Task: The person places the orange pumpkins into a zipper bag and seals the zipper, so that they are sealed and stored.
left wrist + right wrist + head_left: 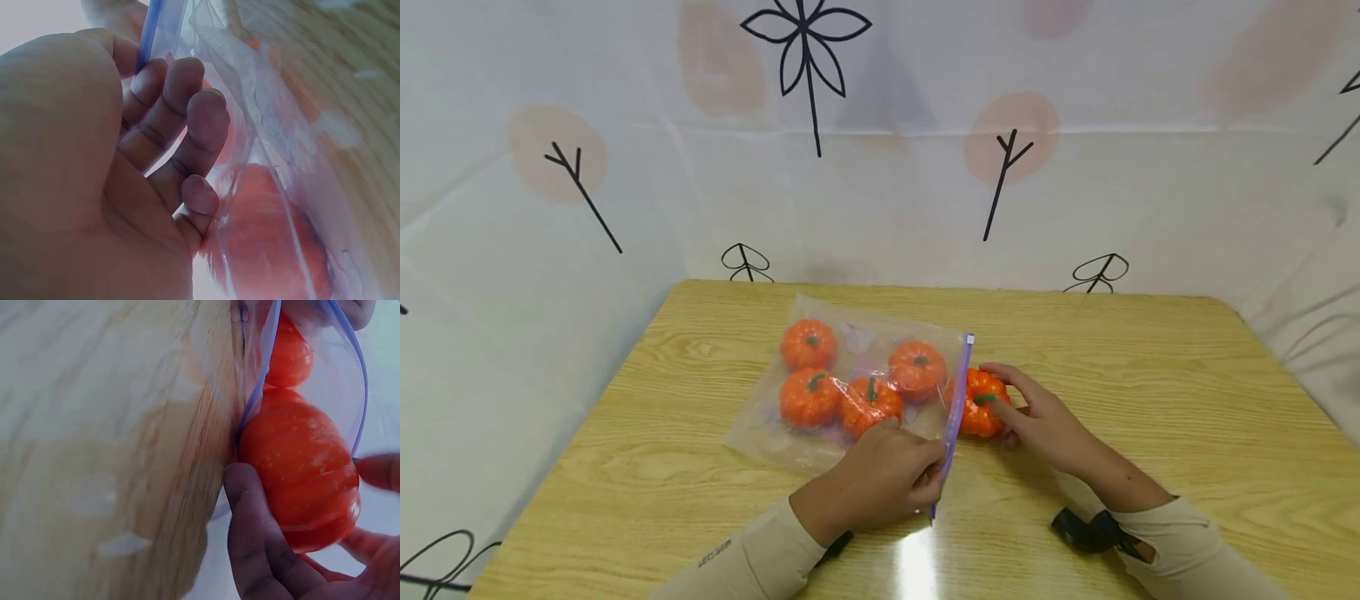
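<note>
On the table lies a clear zip bag [756, 437] with several small orange toy pumpkins [808, 343] inside. My left hand [876, 471] pinches the near part of its purple zip edge [957, 400] between thumb and forefinger; the other fingers curl loosely beside the plastic in the left wrist view. My right hand [1041, 425] grips another orange pumpkin [300, 469] with a green stem, fingers around its sides. This pumpkin is partly inside the bag's mouth, which gapes around it in the right wrist view. Just beyond it shows a second pumpkin [290, 356] within the bag.
The wood-grain table [1150, 375] reaches back to a white cloth backdrop [895, 208] printed with black plant drawings and peach spots. A black wrist device [1084, 533] sits at the right sleeve. Light glares off the table's front.
</note>
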Tool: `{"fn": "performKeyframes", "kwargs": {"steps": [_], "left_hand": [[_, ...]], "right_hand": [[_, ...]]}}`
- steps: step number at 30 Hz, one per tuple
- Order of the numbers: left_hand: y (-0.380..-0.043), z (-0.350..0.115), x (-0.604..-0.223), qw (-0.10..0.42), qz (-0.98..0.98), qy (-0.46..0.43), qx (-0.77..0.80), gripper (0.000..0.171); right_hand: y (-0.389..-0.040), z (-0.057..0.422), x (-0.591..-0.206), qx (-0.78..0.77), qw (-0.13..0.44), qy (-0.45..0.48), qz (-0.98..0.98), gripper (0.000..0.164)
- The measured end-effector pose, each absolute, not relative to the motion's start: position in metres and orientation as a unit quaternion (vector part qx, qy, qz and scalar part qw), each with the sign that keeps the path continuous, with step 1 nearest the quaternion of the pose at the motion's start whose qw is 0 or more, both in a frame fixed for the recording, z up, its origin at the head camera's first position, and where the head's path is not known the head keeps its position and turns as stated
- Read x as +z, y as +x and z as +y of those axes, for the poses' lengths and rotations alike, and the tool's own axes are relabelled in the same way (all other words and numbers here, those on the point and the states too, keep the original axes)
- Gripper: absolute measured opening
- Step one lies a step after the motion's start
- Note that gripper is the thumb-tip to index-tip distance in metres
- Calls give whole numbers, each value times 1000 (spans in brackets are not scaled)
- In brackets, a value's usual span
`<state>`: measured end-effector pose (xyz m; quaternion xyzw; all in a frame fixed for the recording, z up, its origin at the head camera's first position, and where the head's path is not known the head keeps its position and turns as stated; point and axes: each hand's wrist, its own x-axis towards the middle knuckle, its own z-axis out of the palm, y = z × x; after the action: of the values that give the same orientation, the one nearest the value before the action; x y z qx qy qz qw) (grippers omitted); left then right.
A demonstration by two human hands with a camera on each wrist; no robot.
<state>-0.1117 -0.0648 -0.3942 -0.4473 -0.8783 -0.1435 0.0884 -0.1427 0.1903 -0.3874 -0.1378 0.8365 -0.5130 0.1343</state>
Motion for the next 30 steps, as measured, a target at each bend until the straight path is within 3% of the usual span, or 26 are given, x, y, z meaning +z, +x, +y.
{"fn": "performKeyframes", "kwargs": {"steps": [4,12,22,30], "left_hand": [[-112,-65,-394,94,-877,-450,-139,22],[-112,-65,-393,96,-877,-451,-136,24],[-113,-65,-393,103,-872,-456,-144,21],[-113,-66,-393,88,-873,-457,-147,21]], "right_hand": [[-143,191,-391,-511,160,-153,830,70],[-143,189,-396,-463,131,-216,849,89],[-142,188,-396,-432,151,-230,859,84],[-141,184,-398,-440,136,-228,858,77]]}}
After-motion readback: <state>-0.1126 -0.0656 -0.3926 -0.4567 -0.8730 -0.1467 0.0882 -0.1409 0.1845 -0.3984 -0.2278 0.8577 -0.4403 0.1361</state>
